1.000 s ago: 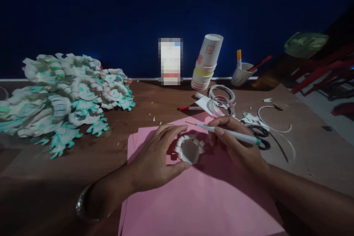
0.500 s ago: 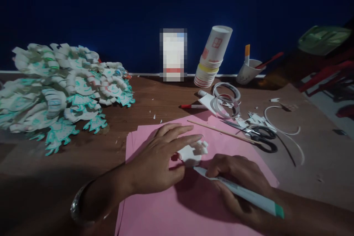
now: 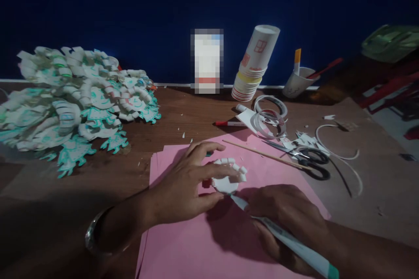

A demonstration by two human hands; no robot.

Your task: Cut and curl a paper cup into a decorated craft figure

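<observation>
My left hand (image 3: 180,187) rests over a small white paper cutout (image 3: 225,185) with curled strips along its upper edge. The index finger lies across the curls and the thumb presses near the lower edge, so part of the cutout is hidden. In my right hand (image 3: 288,209) is a white marker (image 3: 294,244) with a green end, its tip at the cutout's lower rim beside my left thumb. Both hands are over a stack of pink paper (image 3: 176,253). Something small and red shows under the left fingers; its kind is unclear.
At left stands a heap of curled white paper figures (image 3: 94,96) with green drawings. Scissors (image 3: 314,163), a thin wooden stick (image 3: 262,153), a red marker (image 3: 229,124), tape rolls (image 3: 270,123) and paper scraps lie beyond the hands. Stacked paper cups (image 3: 258,56) lean behind, beside a pen cup (image 3: 299,83).
My left fingers have shifted on the cutout, so more of its curled strips show. The marker's green end has dropped lower, while its tip stays by the rim. The view has moved slightly.
</observation>
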